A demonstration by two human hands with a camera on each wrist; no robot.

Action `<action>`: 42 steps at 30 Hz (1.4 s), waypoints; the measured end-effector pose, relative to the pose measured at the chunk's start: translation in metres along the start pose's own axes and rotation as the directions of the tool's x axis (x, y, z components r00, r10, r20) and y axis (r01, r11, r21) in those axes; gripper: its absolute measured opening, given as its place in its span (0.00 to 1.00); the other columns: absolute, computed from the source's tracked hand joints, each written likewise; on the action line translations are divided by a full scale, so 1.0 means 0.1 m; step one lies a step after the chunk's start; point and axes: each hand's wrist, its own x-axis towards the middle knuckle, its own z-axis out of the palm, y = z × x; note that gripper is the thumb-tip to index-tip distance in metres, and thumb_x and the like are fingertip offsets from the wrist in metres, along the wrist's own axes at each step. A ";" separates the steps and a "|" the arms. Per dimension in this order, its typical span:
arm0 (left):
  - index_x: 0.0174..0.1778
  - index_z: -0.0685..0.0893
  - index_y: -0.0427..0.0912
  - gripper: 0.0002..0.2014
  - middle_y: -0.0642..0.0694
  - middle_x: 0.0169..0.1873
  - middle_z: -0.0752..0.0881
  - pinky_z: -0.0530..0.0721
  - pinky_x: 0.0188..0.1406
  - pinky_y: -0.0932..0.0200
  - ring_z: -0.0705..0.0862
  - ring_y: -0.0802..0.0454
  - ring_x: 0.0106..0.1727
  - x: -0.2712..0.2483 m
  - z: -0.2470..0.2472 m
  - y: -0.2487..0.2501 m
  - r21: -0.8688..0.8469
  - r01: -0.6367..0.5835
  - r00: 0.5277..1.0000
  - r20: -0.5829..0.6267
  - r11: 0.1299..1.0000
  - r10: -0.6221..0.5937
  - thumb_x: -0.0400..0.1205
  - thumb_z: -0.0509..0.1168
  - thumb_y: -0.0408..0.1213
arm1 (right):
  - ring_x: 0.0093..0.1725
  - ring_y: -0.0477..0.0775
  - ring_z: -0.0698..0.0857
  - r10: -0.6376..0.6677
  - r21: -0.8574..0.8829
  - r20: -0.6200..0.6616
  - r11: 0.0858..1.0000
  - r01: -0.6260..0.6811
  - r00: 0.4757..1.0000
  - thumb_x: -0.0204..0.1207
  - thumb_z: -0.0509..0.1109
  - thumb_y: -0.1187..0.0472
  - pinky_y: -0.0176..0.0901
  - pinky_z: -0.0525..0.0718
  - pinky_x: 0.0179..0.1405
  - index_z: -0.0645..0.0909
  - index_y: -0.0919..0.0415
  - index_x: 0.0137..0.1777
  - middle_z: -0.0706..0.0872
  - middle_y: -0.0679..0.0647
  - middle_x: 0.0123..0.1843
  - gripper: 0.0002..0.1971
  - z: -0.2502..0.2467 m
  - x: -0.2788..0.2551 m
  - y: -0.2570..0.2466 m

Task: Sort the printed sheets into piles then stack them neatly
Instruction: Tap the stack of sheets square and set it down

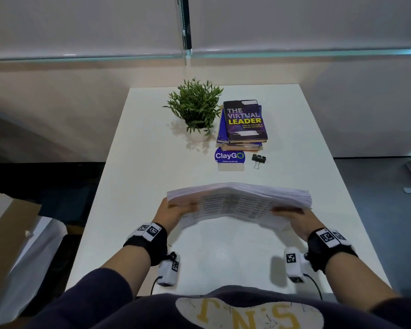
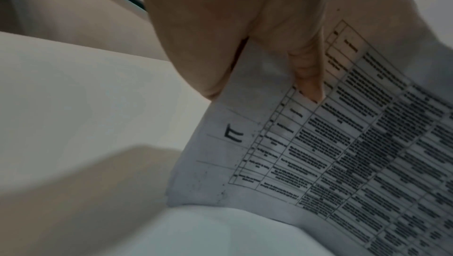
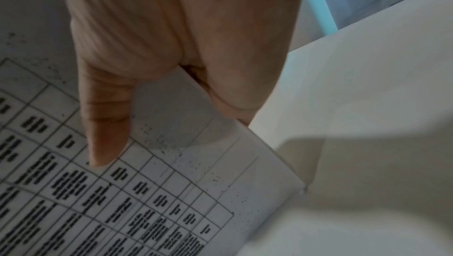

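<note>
Printed sheets point(image 1: 237, 198), one stack, gripped by two hands.

Thick stack of printed sheets point(image 1: 239, 203), bowed upward at its middle and held above the white bench point(image 1: 133, 162). The left hand point(image 1: 173, 210) grips the stack's left end, the right hand point(image 1: 294, 216) its right end. Beyond the stack: a ClayGo sign point(image 1: 230, 157), a black binder clip point(image 1: 258, 159) just right of the sign, a pile of books point(image 1: 243, 123), and a potted plant point(image 1: 196, 108) left of the books.

Table text on the printed sheets point(image 1: 237, 203) blurred — unreadable, fingers behind the stack hidden
</note>
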 end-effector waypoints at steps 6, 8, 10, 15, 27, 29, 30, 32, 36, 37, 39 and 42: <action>0.51 0.91 0.44 0.15 0.50 0.46 0.93 0.86 0.51 0.58 0.91 0.53 0.49 0.02 0.07 0.08 0.035 -0.010 0.996 -0.092 0.999 0.014 0.69 0.81 0.33 | 0.58 0.59 0.89 0.000 -0.065 -0.033 0.998 -0.002 0.999 0.54 0.82 0.65 0.61 0.83 0.66 0.88 0.61 0.58 0.93 0.57 0.55 0.27 -0.07 0.05 -0.14; 0.50 0.91 0.44 0.13 0.50 0.46 0.93 0.85 0.48 0.63 0.91 0.54 0.48 0.00 0.09 0.16 0.052 -0.032 0.995 -0.089 0.998 0.037 0.70 0.80 0.33 | 0.68 0.61 0.83 -0.069 -0.136 -0.087 0.989 0.057 0.994 0.54 0.84 0.64 0.61 0.79 0.70 0.78 0.57 0.71 0.84 0.58 0.69 0.40 -0.13 0.09 -0.35; 0.50 0.91 0.43 0.12 0.49 0.46 0.93 0.84 0.46 0.65 0.92 0.54 0.47 -0.01 0.11 0.23 0.078 -0.064 0.996 -0.062 0.995 0.069 0.71 0.79 0.33 | 0.77 0.57 0.71 -0.206 -0.363 -0.201 0.924 0.123 0.958 0.57 0.88 0.62 0.57 0.68 0.78 0.63 0.50 0.80 0.70 0.55 0.79 0.52 -0.11 0.08 -0.67; 0.50 0.92 0.39 0.11 0.49 0.42 0.94 0.83 0.40 0.67 0.92 0.56 0.42 -0.07 0.21 0.36 0.117 -0.108 0.994 -0.023 0.987 0.111 0.72 0.78 0.32 | 0.84 0.50 0.58 -0.396 -0.805 0.283 0.397 0.441 0.873 0.61 0.84 0.44 0.52 0.44 0.83 0.59 0.45 0.84 0.63 0.47 0.83 0.53 0.65 -0.11 -1.44; 0.33 0.88 0.43 0.08 0.47 0.28 0.88 0.80 0.29 0.59 0.82 0.54 0.31 -0.16 -0.09 0.88 0.295 -0.235 0.971 0.037 0.926 0.235 0.66 0.82 0.37 | 0.26 0.35 0.83 -0.279 -0.523 0.341 0.737 0.428 0.898 0.72 0.79 0.60 0.33 0.76 0.28 0.82 0.47 0.30 0.86 0.37 0.24 0.13 0.57 -0.11 -1.59; 0.39 0.89 0.36 0.09 0.38 0.35 0.90 0.81 0.38 0.53 0.84 0.51 0.36 -0.15 -0.21 0.92 0.207 -0.244 0.969 0.001 0.948 0.249 0.67 0.80 0.34 | 0.28 0.35 0.86 -0.305 -0.389 0.262 0.835 0.390 0.916 0.71 0.80 0.61 0.26 0.79 0.28 0.85 0.48 0.35 0.88 0.36 0.27 0.09 0.39 -0.10 -1.55; 0.44 0.89 0.33 0.10 0.38 0.39 0.91 0.82 0.44 0.53 0.86 0.50 0.40 -0.15 -0.22 0.92 0.111 -0.244 0.969 -0.020 0.963 0.248 0.69 0.79 0.30 | 0.34 0.36 0.88 -0.312 -0.328 0.224 0.868 0.373 0.923 0.70 0.81 0.62 0.26 0.81 0.34 0.87 0.49 0.38 0.90 0.37 0.32 0.07 0.33 -0.07 -1.50; 0.56 0.86 0.30 0.13 0.39 0.49 0.91 0.84 0.52 0.51 0.89 0.47 0.49 -0.16 -0.11 0.94 -0.118 -0.219 0.975 -0.001 0.969 0.220 0.75 0.73 0.25 | 0.46 0.42 0.92 -0.290 -0.186 0.156 0.930 0.316 0.944 0.67 0.83 0.60 0.34 0.86 0.49 0.89 0.53 0.45 0.94 0.43 0.43 0.09 0.30 -0.07 -1.40; 0.68 0.81 0.44 0.16 0.49 0.55 0.90 0.86 0.55 0.51 0.88 0.52 0.54 -0.21 0.22 0.96 -0.016 -0.255 0.962 0.095 0.967 0.255 0.84 0.67 0.40 | 0.52 0.54 0.92 -0.168 0.126 0.081 0.980 0.157 0.982 0.43 0.90 0.43 0.46 0.86 0.56 0.87 0.64 0.53 0.94 0.57 0.49 0.39 0.35 -0.01 -1.06; 0.67 0.81 0.47 0.15 0.53 0.54 0.90 0.85 0.55 0.55 0.87 0.57 0.52 -0.22 0.26 0.96 0.066 -0.283 0.956 0.097 0.957 0.276 0.84 0.66 0.42 | 0.52 0.54 0.92 -0.132 0.195 0.083 0.974 0.114 0.988 0.39 0.92 0.42 0.44 0.86 0.55 0.86 0.67 0.54 0.94 0.58 0.49 0.44 0.35 0.01 -0.97; 0.67 0.82 0.50 0.14 0.55 0.57 0.89 0.84 0.58 0.58 0.87 0.61 0.55 -0.19 0.31 0.94 0.127 -0.298 0.954 0.080 0.946 0.290 0.85 0.65 0.39 | 0.54 0.54 0.91 -0.054 0.267 0.114 0.963 0.022 0.992 0.39 0.92 0.46 0.43 0.85 0.61 0.83 0.73 0.59 0.93 0.61 0.53 0.49 0.38 0.02 -0.86; 0.68 0.81 0.47 0.15 0.50 0.59 0.88 0.83 0.55 0.59 0.88 0.64 0.46 -0.08 0.31 0.79 0.157 -0.208 0.978 0.055 0.966 0.201 0.86 0.64 0.36 | 0.58 0.53 0.87 0.093 0.284 0.179 0.948 -0.142 0.979 0.60 0.83 0.63 0.45 0.75 0.71 0.81 0.72 0.64 0.86 0.65 0.66 0.31 0.47 0.07 -0.69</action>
